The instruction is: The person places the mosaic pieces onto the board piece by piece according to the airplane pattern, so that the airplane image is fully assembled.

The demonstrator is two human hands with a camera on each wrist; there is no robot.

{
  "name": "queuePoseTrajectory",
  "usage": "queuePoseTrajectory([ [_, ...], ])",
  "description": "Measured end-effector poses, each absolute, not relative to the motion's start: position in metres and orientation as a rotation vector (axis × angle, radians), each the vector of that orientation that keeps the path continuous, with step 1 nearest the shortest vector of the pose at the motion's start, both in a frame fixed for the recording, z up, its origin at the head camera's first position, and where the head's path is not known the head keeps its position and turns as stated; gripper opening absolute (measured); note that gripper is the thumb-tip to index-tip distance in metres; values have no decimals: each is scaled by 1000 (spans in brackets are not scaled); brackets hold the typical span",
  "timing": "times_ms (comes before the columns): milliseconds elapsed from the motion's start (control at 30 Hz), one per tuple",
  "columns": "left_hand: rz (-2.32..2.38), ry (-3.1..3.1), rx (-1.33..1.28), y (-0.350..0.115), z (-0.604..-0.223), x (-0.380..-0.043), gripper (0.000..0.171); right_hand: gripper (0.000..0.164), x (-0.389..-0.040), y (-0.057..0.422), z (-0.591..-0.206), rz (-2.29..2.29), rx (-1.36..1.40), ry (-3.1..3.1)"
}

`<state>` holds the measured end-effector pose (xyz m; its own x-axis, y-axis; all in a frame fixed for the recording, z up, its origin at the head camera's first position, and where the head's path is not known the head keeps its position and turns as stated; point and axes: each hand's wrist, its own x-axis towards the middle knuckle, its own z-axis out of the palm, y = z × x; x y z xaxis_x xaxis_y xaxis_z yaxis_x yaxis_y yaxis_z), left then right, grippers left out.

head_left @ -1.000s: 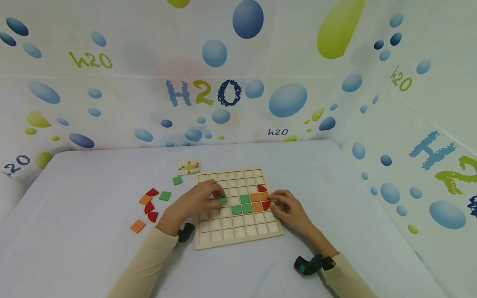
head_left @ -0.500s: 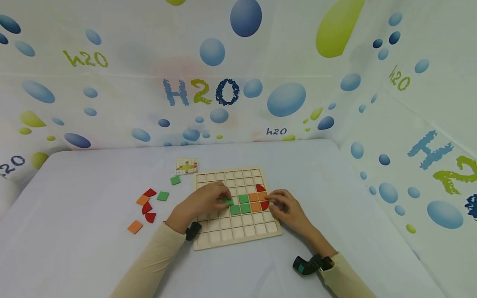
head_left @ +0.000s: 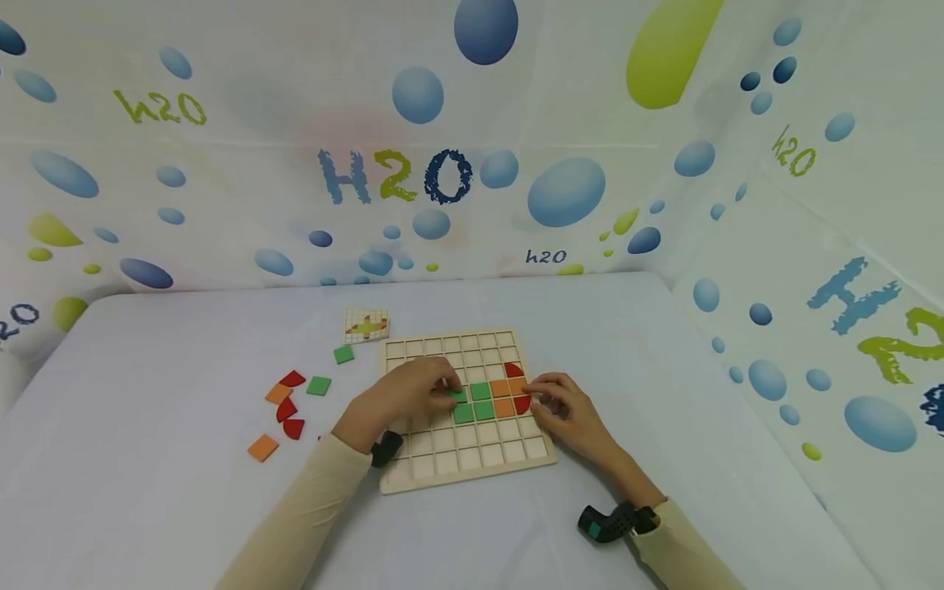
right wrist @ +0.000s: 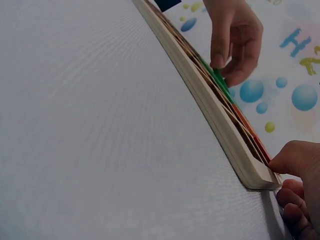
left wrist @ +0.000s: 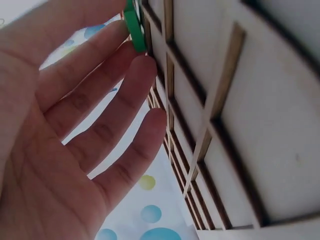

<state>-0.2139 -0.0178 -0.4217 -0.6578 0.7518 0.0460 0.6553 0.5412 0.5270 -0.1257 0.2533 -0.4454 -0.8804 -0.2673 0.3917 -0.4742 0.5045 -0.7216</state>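
In the head view a wooden grid board (head_left: 472,455) lies on the white table, with green squares (head_left: 483,410), orange squares (head_left: 504,407) and red quarter-round pieces (head_left: 513,370) in its cells. My left hand (head_left: 406,397) reaches over it and pinches a green square tile (head_left: 459,396) low at a cell beside the other green ones. In the left wrist view that tile's green edge (left wrist: 134,27) shows at the fingertips; whether it sits fully in the cell is hidden. At the board's right rim my right hand (head_left: 575,414) holds the edge, its fingers bent.
Left of the board lie loose pieces: green squares (head_left: 319,385), orange squares (head_left: 262,447) and red quarter-rounds (head_left: 293,428). A small pattern card (head_left: 366,325) lies behind the board's far left corner. A printed cloth wall (head_left: 442,164) rises behind the table.
My left hand has moved right across the board with the green tile, up to the green group. My right hand has stayed at the rim. The head view has shifted slightly.
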Motion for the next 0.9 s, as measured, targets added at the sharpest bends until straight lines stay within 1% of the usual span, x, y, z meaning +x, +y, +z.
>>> queuePoseTrajectory([
  [533, 747, 2616, 1178, -15, -421, -215, 8, 26, -127, 250, -445, 1301, 649, -2500],
  [767, 812, 2578, 1107, -23, -425, -216, 13, 26, -126, 250, -445, 1302, 653, -2510],
  [900, 831, 2555, 1111, -26, -425, -217, 15, 26, -125, 251, -444, 1292, 646, -2511],
])
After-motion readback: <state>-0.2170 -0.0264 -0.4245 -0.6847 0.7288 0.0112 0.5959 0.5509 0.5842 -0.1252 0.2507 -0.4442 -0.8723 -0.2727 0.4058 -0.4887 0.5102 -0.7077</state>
